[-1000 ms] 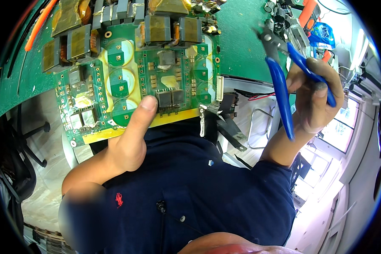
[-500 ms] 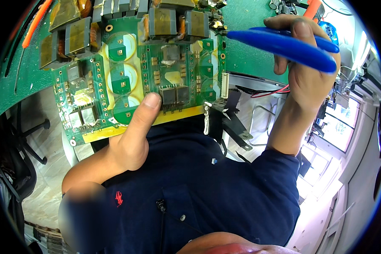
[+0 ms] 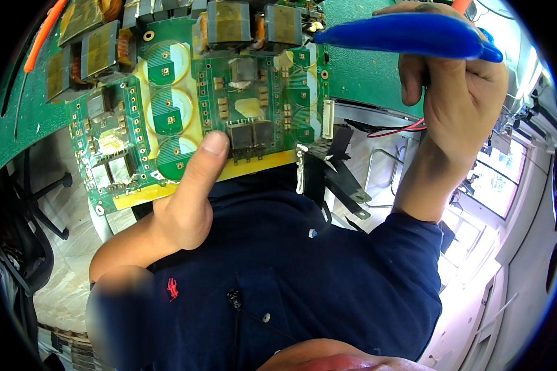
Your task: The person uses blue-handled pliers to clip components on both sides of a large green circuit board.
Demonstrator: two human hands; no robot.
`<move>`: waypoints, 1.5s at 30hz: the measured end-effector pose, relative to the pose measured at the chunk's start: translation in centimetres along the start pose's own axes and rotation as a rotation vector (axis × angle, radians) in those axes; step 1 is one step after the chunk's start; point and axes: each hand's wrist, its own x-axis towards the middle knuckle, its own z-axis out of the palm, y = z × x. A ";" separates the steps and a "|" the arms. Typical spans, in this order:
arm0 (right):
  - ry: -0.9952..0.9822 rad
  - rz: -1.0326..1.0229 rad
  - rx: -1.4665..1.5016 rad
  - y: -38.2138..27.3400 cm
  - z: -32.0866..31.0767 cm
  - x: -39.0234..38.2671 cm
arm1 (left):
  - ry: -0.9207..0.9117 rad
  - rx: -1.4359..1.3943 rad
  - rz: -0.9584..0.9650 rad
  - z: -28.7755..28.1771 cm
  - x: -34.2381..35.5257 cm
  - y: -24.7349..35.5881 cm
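Against the left hand [image 3: 187, 213], circuit board [image 3: 199, 111]

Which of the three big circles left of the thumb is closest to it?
The bottom circle, beside the thumb of the left hand. The top circle and middle circle sit higher on the green circuit board, farther away.

Circuit board [image 3: 211, 111], held with its component face toward me: green, bearing two columns of round pale discs [image 3: 170, 111], dark blocky coils [image 3: 229, 25] along its far edge, a yellow strip [image 3: 260, 162] along its near edge, and a white connector [image 3: 328, 119] at its right. Blue-handled cutters [image 3: 402, 37], held sideways, point toward the board's far right corner; I cannot discern contact.
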 end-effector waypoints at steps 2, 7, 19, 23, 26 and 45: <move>-0.039 -0.001 -0.013 -0.2 -0.2 0.0 | 0.008 -0.011 0.001 0.0 0.0 0.0; 0.026 0.099 -0.056 -0.6 0.0 -0.2 | 0.006 0.032 -0.015 -0.3 -0.1 -0.4; 0.057 0.359 0.143 -2.7 0.2 1.1 | 0.023 -0.003 -0.022 -0.2 -0.2 -0.3; 0.217 0.406 0.061 -3.1 1.8 1.1 | -0.084 0.110 0.005 -1.0 -0.2 -1.2; 0.183 0.243 0.025 -2.3 1.8 1.1 | -0.147 0.037 -0.006 -0.4 -0.1 -0.7; 0.295 0.385 0.024 -2.9 3.0 0.3 | -0.198 -0.202 -0.045 -1.0 -0.6 -0.1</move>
